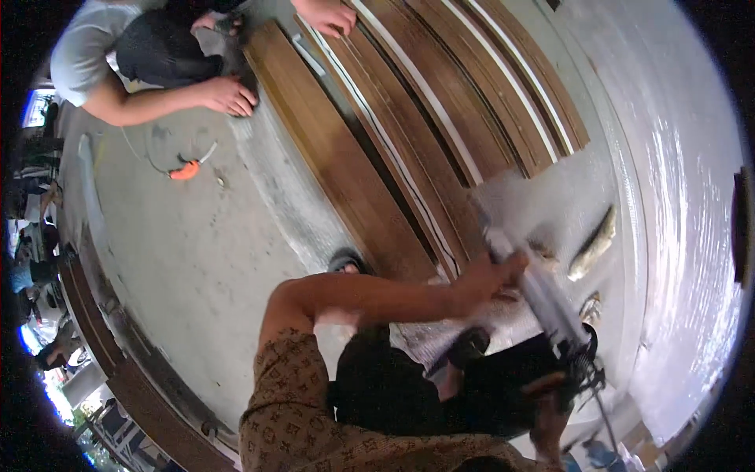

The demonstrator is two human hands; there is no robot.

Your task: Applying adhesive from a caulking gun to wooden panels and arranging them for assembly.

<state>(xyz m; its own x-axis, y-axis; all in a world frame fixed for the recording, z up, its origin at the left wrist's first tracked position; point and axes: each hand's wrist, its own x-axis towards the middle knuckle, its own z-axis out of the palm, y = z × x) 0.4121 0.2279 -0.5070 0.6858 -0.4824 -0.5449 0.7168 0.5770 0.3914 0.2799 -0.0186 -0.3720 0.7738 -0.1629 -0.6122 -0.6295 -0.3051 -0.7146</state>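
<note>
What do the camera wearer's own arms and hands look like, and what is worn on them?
The left arm is bare from the shoulder down, below the short sleeve of a brown shirt printed with a small repeating lighter pattern. The left hand wears no glove. The right hand also looks ungloved, but it is blurred, and its arm is mostly out of view.

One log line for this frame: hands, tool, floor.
left hand: on caulking gun barrel | right hand: at gun handle | planks: laid | co-worker hand: on floor
</note>
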